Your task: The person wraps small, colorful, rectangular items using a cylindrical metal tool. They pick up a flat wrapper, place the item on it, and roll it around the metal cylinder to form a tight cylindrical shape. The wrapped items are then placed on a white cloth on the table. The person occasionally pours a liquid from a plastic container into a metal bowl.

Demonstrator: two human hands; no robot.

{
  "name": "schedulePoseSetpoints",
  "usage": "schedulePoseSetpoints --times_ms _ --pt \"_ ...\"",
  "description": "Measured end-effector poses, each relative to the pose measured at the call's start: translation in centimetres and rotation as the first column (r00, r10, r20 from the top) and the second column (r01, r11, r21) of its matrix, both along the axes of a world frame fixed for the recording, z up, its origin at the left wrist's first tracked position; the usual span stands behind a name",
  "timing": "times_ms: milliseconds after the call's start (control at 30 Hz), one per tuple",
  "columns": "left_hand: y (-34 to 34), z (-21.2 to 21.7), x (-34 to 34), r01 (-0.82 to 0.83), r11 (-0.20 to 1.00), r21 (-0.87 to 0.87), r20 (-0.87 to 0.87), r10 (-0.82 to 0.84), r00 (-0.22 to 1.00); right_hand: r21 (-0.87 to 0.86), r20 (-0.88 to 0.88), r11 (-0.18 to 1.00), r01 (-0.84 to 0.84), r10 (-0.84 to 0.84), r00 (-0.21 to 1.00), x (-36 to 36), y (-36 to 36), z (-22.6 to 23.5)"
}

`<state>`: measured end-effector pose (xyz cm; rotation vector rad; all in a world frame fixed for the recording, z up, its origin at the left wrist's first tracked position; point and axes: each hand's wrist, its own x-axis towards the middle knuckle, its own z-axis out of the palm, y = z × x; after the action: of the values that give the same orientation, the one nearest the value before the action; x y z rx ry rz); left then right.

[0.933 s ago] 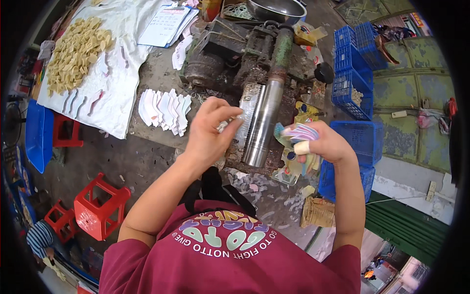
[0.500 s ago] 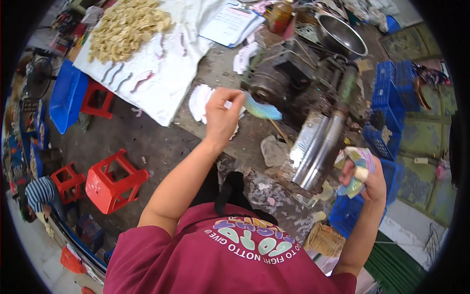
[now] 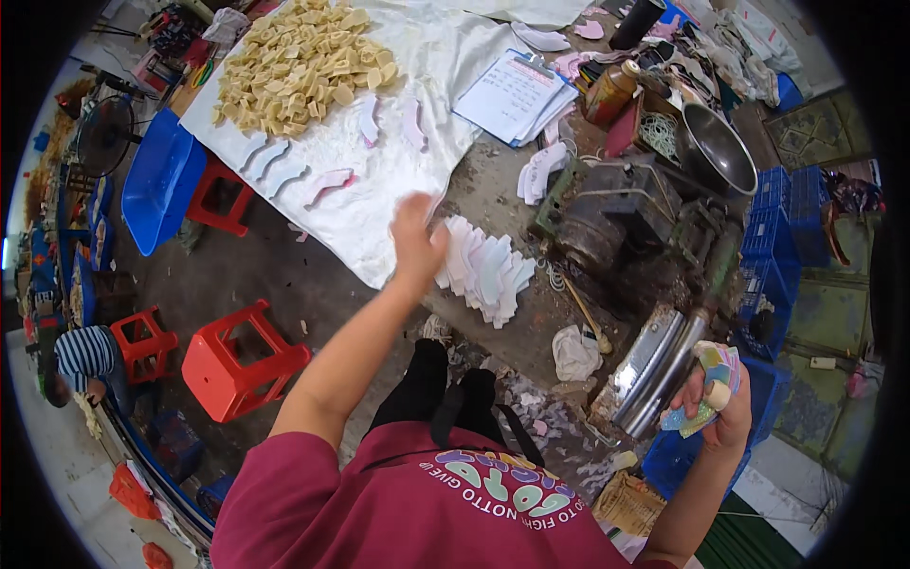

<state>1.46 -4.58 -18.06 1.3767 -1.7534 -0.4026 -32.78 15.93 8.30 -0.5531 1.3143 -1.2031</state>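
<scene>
My left hand [image 3: 417,242] is blurred over the edge of a white cloth [image 3: 379,218], its thumb apart from the fingers and nothing visible in its grasp. Just right of it lies a fanned pile of curved, wavy-edged pieces [image 3: 485,272], white, pink and pale blue. At the lower right, my right hand [image 3: 730,408] is closed around several shiny, multicoloured curved pieces [image 3: 695,414]. A tan, rounded covering or object [image 3: 718,394] shows at its thumb. The right hand is beside the bright metal rollers [image 3: 659,375] of a dark, greasy machine [image 3: 616,213].
On the cloth are a heap of yellowish chips [image 3: 303,66] and separate curved strips [image 3: 329,187]. A clipboard [image 3: 517,95], bottle [image 3: 611,95] and steel bowl [image 3: 720,147] stand farther back. Red stools [image 3: 242,365] are left, blue crates [image 3: 768,237] right. Another person [image 3: 85,356] sits far left.
My left hand has moved left off the machine's side, and the shiny curved piece it held is no longer in it. My right hand still grips its pieces. The view has shifted.
</scene>
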Motion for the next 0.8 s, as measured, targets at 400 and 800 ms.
schedulePoseSetpoints --times_ms 400,800 --pt "-23.7 -4.9 1.6 -0.378 0.554 0.741 0.113 0.452 0.885 0.053 0.053 0.991 0.126 -0.128 0.99 5.2 -2.2 -1.0" --pt "-22.0 -5.6 5.1 -0.477 0.821 0.313 -0.254 0.556 0.791 0.021 0.066 0.982 0.188 -0.189 0.98 8.9 -7.0 -0.7"
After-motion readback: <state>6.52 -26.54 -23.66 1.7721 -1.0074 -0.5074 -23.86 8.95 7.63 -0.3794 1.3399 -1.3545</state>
